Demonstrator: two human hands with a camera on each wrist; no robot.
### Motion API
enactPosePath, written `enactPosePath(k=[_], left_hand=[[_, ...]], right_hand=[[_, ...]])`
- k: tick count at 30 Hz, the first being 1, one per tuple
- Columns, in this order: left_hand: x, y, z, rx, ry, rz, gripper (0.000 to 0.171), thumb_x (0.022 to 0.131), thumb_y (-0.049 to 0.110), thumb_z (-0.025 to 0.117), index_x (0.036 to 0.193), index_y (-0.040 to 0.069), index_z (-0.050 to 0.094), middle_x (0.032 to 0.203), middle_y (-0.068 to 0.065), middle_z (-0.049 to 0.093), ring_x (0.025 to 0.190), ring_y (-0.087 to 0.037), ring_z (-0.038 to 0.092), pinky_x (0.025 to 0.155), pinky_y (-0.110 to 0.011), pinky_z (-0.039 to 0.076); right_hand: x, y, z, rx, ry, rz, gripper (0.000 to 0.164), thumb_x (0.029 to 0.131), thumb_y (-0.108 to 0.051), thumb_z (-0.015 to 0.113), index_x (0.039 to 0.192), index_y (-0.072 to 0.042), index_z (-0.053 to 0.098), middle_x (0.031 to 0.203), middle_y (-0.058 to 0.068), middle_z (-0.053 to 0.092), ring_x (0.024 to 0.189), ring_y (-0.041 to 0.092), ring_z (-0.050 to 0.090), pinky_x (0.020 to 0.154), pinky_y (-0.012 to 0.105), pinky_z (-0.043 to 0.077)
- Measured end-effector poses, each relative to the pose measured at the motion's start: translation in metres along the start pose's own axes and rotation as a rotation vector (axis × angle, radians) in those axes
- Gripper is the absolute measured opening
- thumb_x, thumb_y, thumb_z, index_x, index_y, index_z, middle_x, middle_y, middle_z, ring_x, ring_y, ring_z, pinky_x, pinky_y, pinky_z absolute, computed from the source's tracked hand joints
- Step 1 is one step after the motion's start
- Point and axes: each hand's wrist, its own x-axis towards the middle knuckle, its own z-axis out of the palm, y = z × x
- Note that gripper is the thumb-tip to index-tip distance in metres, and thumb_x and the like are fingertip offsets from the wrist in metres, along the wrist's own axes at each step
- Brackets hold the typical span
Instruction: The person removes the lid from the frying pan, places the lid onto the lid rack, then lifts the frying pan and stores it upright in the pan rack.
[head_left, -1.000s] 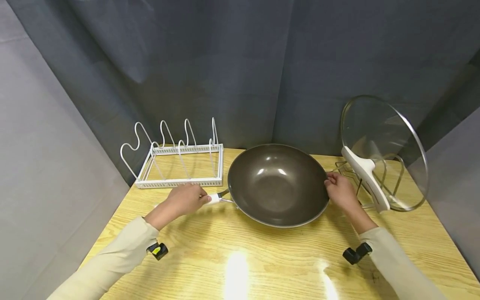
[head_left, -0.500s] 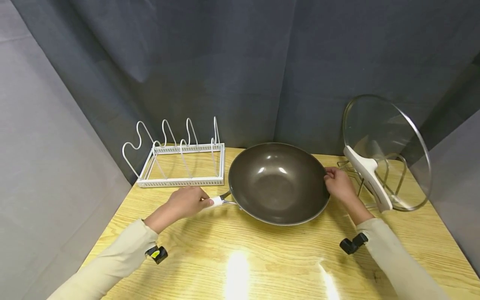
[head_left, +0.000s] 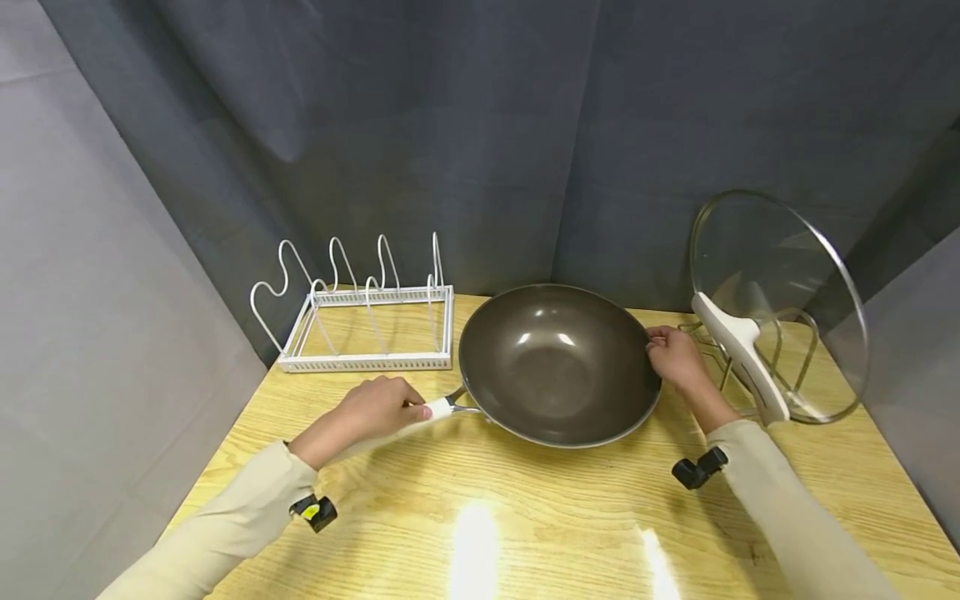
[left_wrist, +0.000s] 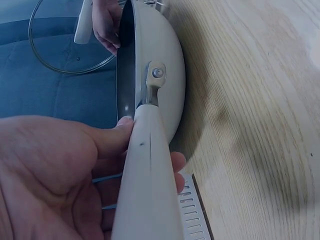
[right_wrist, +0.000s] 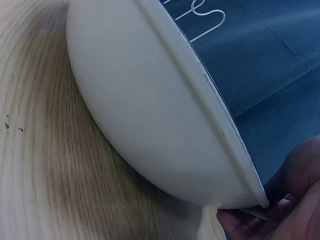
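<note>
A wok (head_left: 555, 367), dark brown inside and cream outside, sits at the middle of the table with its bowl facing up. My left hand (head_left: 381, 410) holds its long white handle (left_wrist: 149, 170), the thumb on one side and the fingers curled round the other. On the opposite side, my right hand (head_left: 677, 360) pinches the wok's rim; the right wrist view shows the thumb and fingers at the edge of the pale outer wall (right_wrist: 150, 105). Some of the right fingers lie hidden behind the rim.
A white rack (head_left: 367, 362) with several wire loops stands at the back left, close to the wok. At the right, a glass lid (head_left: 787, 250) with a white handle leans upright in a wire stand (head_left: 806, 350). A dark curtain (head_left: 480, 150) hangs behind the table.
My left hand has shifted slightly down and right with the wok handle, which has swung toward the table's front. My right hand keeps its hold on the rim, moving slightly up and left.
</note>
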Motion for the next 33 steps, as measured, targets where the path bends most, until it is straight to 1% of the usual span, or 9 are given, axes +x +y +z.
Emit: enactPosePath(k=[5,11,13,17,20,23,25,29,33], left_hand=[[-0.002,-0.001,-0.001,-0.055,-0.034,0.029,0.022,0.100,0.032,0.067,0.109,0.018,0.081,0.094,0.002,0.075,0.068,-0.012,0.059,0.067,-0.033,0.048],[-0.004,-0.005,0.000,-0.131,-0.070,0.071,0.023,0.101,0.028,0.066,0.114,0.015,0.080,0.109,-0.002,0.076,0.075,-0.008,0.062,0.072,-0.033,0.051],[-0.005,-0.007,0.000,-0.153,-0.080,0.096,0.024,0.101,0.028,0.067,0.114,0.013,0.079,0.111,-0.003,0.076,0.078,-0.008,0.062,0.074,-0.033,0.052],[-0.005,-0.012,0.001,-0.197,-0.108,0.156,0.027,0.100,0.028,0.067,0.117,0.010,0.078,0.111,-0.006,0.076,0.079,-0.007,0.063,0.074,-0.032,0.053],[-0.005,-0.014,0.001,-0.237,-0.130,0.177,0.029,0.100,0.028,0.068,0.118,0.007,0.077,0.109,-0.006,0.076,0.078,-0.006,0.063,0.073,-0.030,0.053],[-0.007,-0.015,0.001,-0.276,-0.146,0.182,0.029,0.099,0.027,0.068,0.118,0.006,0.077,0.106,-0.004,0.076,0.077,-0.006,0.063,0.071,-0.028,0.053],[-0.008,-0.015,0.001,-0.297,-0.152,0.183,0.029,0.099,0.027,0.069,0.118,0.005,0.077,0.102,-0.003,0.076,0.076,-0.006,0.063,0.070,-0.028,0.053],[-0.009,-0.017,0.002,-0.327,-0.162,0.192,0.029,0.099,0.026,0.069,0.117,0.004,0.077,0.096,-0.001,0.076,0.072,-0.007,0.061,0.067,-0.027,0.051],[-0.009,-0.019,0.003,-0.342,-0.170,0.210,0.028,0.100,0.025,0.068,0.116,0.005,0.077,0.097,-0.001,0.076,0.072,-0.006,0.061,0.068,-0.026,0.052]], right_hand=[[0.005,0.000,0.001,-0.007,-0.004,-0.004,0.041,0.099,-0.004,0.042,0.133,0.014,0.055,0.128,0.036,0.061,0.120,0.047,0.061,0.091,0.041,0.050],[0.009,-0.001,0.002,0.004,0.001,0.020,0.041,0.099,-0.005,0.044,0.135,0.010,0.057,0.127,0.034,0.063,0.112,0.042,0.063,0.076,0.028,0.049],[0.010,-0.002,0.002,0.005,0.000,0.032,0.041,0.099,-0.005,0.044,0.136,0.009,0.056,0.126,0.034,0.063,0.110,0.041,0.063,0.074,0.027,0.048],[0.014,-0.001,0.004,0.008,0.013,0.044,0.041,0.099,-0.006,0.046,0.137,0.007,0.057,0.123,0.034,0.064,0.104,0.039,0.062,0.074,0.029,0.047],[0.016,0.001,0.005,0.039,-0.002,0.056,0.042,0.101,-0.008,0.047,0.140,0.005,0.056,0.131,0.034,0.059,0.105,0.039,0.058,0.076,0.029,0.046],[0.018,0.002,0.004,0.068,-0.042,0.063,0.043,0.103,-0.010,0.046,0.143,0.005,0.053,0.138,0.034,0.053,0.105,0.036,0.057,0.074,0.026,0.046],[0.019,0.002,0.003,0.095,-0.073,0.066,0.044,0.105,-0.011,0.046,0.145,0.004,0.050,0.137,0.033,0.053,0.099,0.031,0.059,0.071,0.023,0.048],[0.023,0.002,0.003,0.163,-0.121,0.070,0.044,0.106,-0.010,0.045,0.148,0.004,0.048,0.124,0.029,0.057,0.081,0.013,0.060,0.064,0.021,0.051],[0.026,0.002,0.001,0.227,-0.157,0.080,0.045,0.106,-0.009,0.044,0.148,0.006,0.045,0.113,0.022,0.059,0.074,0.004,0.058,0.064,0.022,0.053]])
